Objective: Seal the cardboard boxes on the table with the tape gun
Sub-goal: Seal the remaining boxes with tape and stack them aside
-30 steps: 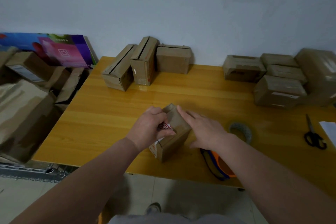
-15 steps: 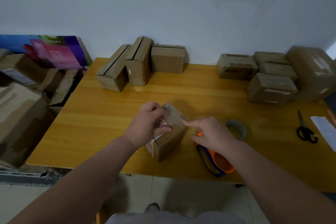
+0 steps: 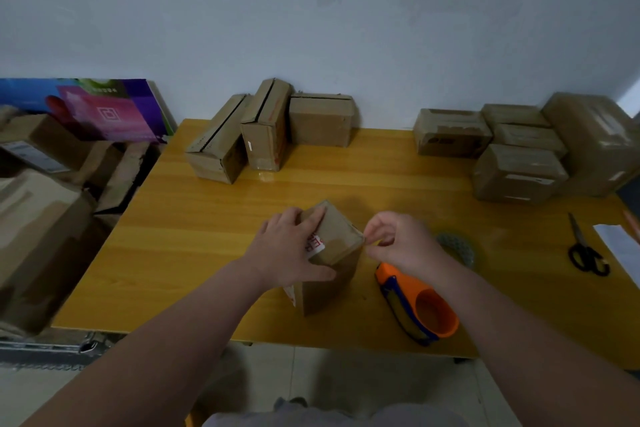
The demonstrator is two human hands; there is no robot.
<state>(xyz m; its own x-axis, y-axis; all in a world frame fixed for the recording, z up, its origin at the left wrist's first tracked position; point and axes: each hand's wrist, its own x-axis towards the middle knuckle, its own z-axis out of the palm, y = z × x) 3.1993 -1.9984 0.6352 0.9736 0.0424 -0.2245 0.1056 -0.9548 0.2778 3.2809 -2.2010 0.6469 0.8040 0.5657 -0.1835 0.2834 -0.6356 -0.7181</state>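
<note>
At the centre of the frame, your box (image 3: pixel 334 236) stands on the worktop (image 3: pixel 207 236). Your left hand (image 3: pixel 287 250) lies flat on its top, fingers straight, thumb along the near edge. Your right hand (image 3: pixel 401 243) is curled at the box's right corner, fingertips together; what they pinch, if anything, cannot be told. Just lower right of the box lies the tape gun (image 3: pixel 422 305).

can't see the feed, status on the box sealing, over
Left hand flat on small box. Right hand curled at its top corner, grip unclear. Tape gun lying untouched beside box. Nothing in the way.
</note>
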